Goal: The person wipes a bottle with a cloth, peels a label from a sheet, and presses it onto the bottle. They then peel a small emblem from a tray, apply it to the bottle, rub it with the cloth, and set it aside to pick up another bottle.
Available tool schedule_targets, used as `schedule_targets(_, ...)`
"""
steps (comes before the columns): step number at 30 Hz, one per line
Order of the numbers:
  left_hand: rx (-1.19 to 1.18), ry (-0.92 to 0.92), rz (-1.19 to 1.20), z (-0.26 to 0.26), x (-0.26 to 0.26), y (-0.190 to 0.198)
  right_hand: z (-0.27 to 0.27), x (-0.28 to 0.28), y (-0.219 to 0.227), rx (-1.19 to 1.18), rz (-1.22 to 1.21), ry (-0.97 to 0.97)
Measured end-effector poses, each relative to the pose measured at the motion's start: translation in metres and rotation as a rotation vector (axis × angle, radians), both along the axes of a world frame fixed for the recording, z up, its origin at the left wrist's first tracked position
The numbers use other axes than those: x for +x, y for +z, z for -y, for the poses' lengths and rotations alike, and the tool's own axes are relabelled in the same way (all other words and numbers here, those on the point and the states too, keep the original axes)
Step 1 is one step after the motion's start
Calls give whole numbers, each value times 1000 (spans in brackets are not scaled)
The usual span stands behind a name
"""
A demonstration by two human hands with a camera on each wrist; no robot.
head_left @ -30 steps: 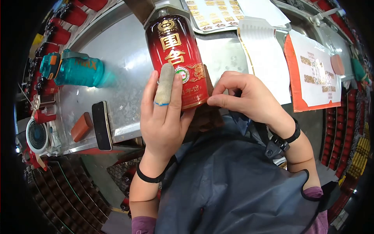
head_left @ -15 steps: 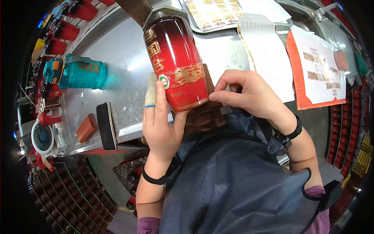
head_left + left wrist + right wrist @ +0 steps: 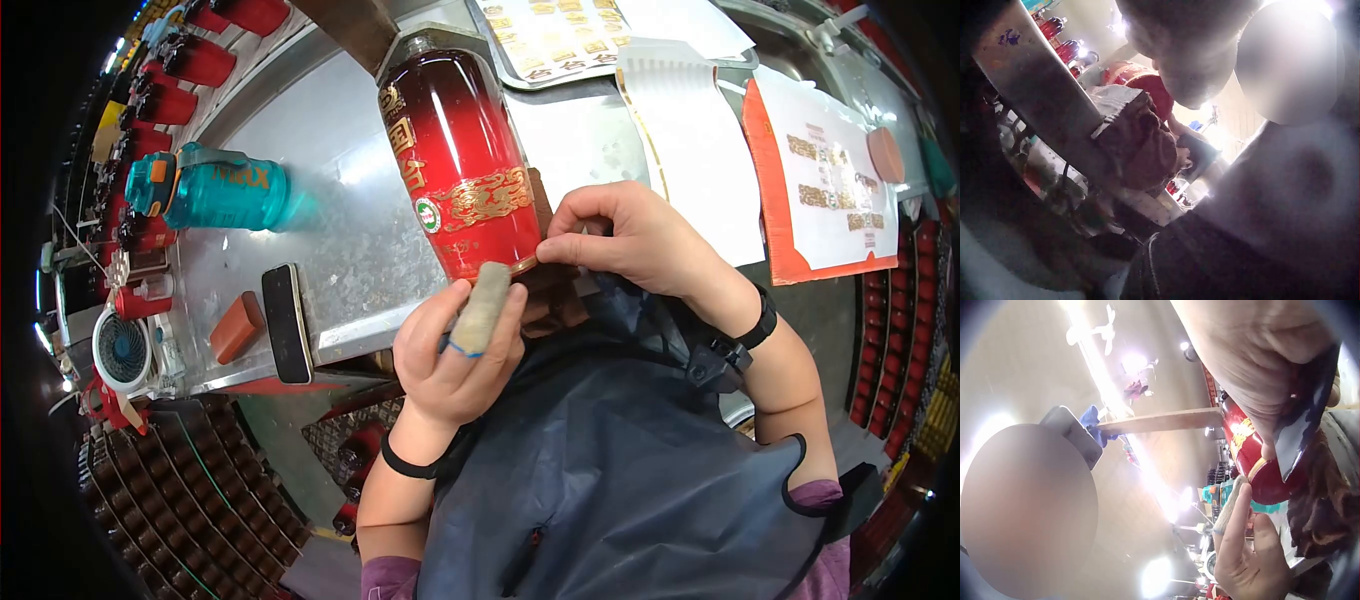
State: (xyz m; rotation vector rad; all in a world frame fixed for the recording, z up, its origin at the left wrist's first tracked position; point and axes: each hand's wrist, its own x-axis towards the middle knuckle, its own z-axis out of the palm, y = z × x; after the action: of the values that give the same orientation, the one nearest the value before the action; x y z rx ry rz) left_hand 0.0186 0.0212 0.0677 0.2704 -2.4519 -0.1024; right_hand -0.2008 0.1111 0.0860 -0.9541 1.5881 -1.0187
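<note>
Metal table point(image 3: 340, 185), bottle base point(image 3: 490, 250) between hands point(image 3: 635, 240)

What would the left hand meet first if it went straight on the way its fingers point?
The base end of the red bottle, most likely: the left hand points at it, though whether they already touch is hard to tell.

国台 point(image 3: 401, 136) on red bottle point(image 3: 462, 130)

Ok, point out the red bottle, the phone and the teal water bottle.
Red bottle point(image 3: 462, 150), head view, glossy side.
Phone point(image 3: 287, 325), head view, dark screen.
Teal water bottle point(image 3: 225, 197), head view, middle of its body.
</note>
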Motion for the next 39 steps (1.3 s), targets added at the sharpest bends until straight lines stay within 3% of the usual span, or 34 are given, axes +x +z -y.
schedule_targets(6, -47, -72, 20, -6, -11, -8, -1, 1, -11, 10, 66, 12)
schedule_targets(8, -84, -23, 37, -2, -7, -5, -2, 2, -14, -7, 54, 23)
schedule_targets(10, -24, 173, -7, 1, -11, 0, -2, 3, -16, -48, 81, 1)
schedule_targets(14, 127, 156, 38, 16, -25, 9, -1, 0, -4, -6, 89, 61)
schedule_targets(24, 274, 149, -21, 21, -15, -1, -14, -3, 24, -70, -19, -12)
schedule_targets(33, 212, 125, -18, 21, -21, 8, -23, -1, 57, -112, -91, -8)
schedule_targets(39, 222, 134, -24, 20, -21, 8, -22, -6, 49, -58, -92, -24)
